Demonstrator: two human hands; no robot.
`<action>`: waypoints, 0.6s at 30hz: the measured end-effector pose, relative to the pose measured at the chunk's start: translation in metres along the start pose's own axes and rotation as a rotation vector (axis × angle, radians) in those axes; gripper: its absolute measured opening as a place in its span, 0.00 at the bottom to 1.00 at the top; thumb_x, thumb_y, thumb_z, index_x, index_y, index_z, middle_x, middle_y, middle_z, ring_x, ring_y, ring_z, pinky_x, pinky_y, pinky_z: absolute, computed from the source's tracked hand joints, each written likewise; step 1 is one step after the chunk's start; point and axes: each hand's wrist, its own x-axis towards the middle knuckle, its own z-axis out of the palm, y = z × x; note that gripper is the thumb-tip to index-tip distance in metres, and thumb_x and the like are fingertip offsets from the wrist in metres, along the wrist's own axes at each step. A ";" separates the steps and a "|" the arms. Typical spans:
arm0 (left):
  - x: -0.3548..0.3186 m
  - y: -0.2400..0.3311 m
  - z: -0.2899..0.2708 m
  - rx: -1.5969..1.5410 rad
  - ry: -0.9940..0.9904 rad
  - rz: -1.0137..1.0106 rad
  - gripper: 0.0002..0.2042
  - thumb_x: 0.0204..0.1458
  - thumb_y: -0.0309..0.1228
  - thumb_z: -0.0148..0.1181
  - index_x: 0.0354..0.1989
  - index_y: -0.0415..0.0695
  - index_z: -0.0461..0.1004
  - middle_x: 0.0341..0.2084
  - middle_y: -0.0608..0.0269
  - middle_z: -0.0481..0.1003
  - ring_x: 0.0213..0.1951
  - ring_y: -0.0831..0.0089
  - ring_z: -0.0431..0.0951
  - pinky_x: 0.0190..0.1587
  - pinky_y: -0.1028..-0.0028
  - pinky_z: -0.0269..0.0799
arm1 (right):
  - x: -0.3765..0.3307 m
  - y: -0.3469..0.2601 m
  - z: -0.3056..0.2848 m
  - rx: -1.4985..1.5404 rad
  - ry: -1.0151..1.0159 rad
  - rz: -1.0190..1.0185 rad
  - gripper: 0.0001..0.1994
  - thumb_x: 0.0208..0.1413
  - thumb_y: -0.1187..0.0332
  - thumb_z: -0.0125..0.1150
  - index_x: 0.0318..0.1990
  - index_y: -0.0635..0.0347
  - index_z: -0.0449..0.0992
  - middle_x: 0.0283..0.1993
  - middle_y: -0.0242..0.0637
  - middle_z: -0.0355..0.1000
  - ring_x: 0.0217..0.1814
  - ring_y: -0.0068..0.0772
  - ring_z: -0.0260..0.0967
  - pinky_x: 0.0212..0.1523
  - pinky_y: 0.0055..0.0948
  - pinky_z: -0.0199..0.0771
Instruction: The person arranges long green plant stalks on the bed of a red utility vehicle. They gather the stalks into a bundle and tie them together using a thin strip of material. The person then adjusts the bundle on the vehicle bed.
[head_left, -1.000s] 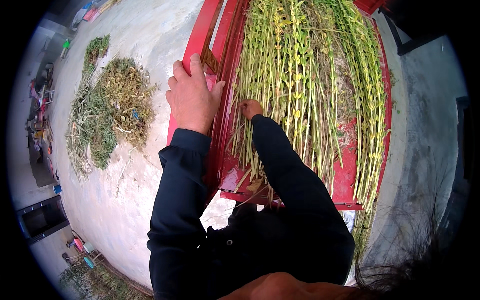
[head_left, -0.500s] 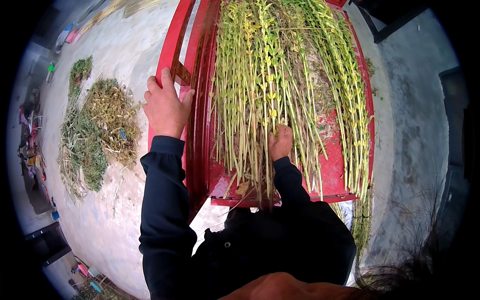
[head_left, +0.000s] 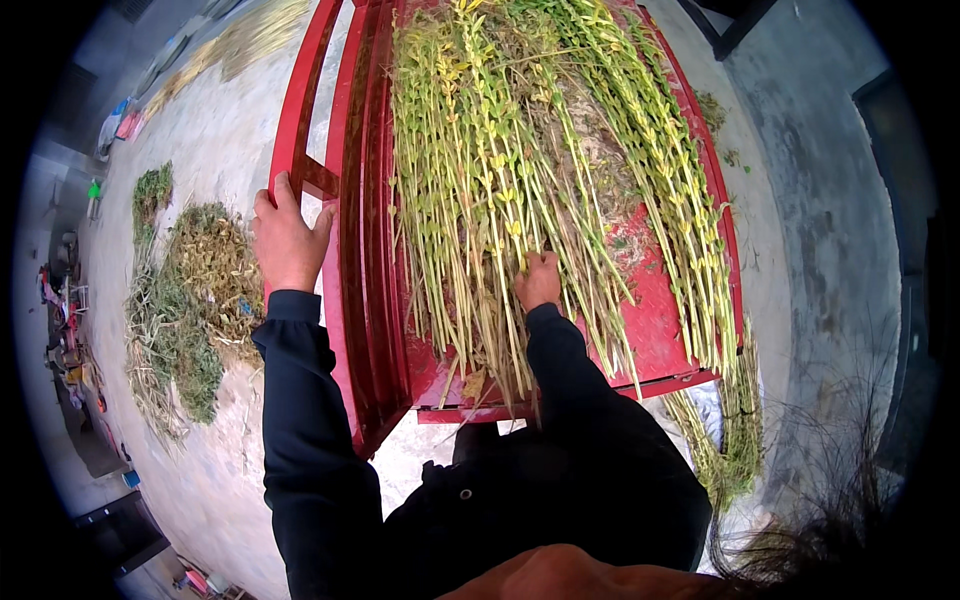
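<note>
Right hand: we see our right hand (head_left: 540, 280) resting among the long green leafy stalks with yellowing leaves (head_left: 480, 170), fingers curled down into them and closed on a few stems.
Left hand: our left hand (head_left: 287, 240) grips the outer red metal side rail (head_left: 300, 110) of the frame, fingers wrapped over its edge beside a short cross-piece.
Stalks: they lie lengthwise in a thick layer, cut ends towards us, several overhanging the near edge.
Worktop: the stalks rest on a flat red metal tray (head_left: 660, 310), bare red showing at its near right corner.
Floor, left: a loose heap of dry green and straw-coloured plant waste (head_left: 195, 300) lies on the pale concrete floor (head_left: 230, 150).
Floor, right: a smaller bundle of stalks (head_left: 725, 440) hangs below the tray's corner.
</note>
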 end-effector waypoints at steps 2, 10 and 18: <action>-0.001 0.001 0.000 0.007 0.007 -0.001 0.35 0.40 0.44 0.64 0.57 0.50 0.56 0.50 0.46 0.61 0.45 0.47 0.68 0.42 0.56 0.68 | 0.003 0.000 -0.001 -0.060 -0.006 0.028 0.19 0.35 0.71 0.62 0.40 0.61 0.71 0.44 0.49 0.60 0.35 0.50 0.68 0.34 0.40 0.72; -0.002 0.001 -0.003 0.025 -0.011 -0.015 0.35 0.40 0.45 0.64 0.57 0.50 0.56 0.50 0.46 0.61 0.43 0.48 0.69 0.40 0.56 0.69 | 0.013 0.007 -0.008 0.007 -0.050 0.117 0.15 0.34 0.66 0.63 0.31 0.66 0.74 0.39 0.51 0.66 0.34 0.51 0.68 0.36 0.41 0.71; -0.006 -0.002 -0.008 -0.008 -0.017 -0.049 0.35 0.39 0.45 0.64 0.56 0.49 0.57 0.50 0.46 0.61 0.44 0.48 0.69 0.40 0.55 0.69 | 0.007 -0.011 -0.059 1.164 -0.350 0.633 0.05 0.54 0.73 0.48 0.27 0.61 0.66 0.26 0.39 0.69 0.25 0.26 0.69 0.16 0.24 0.66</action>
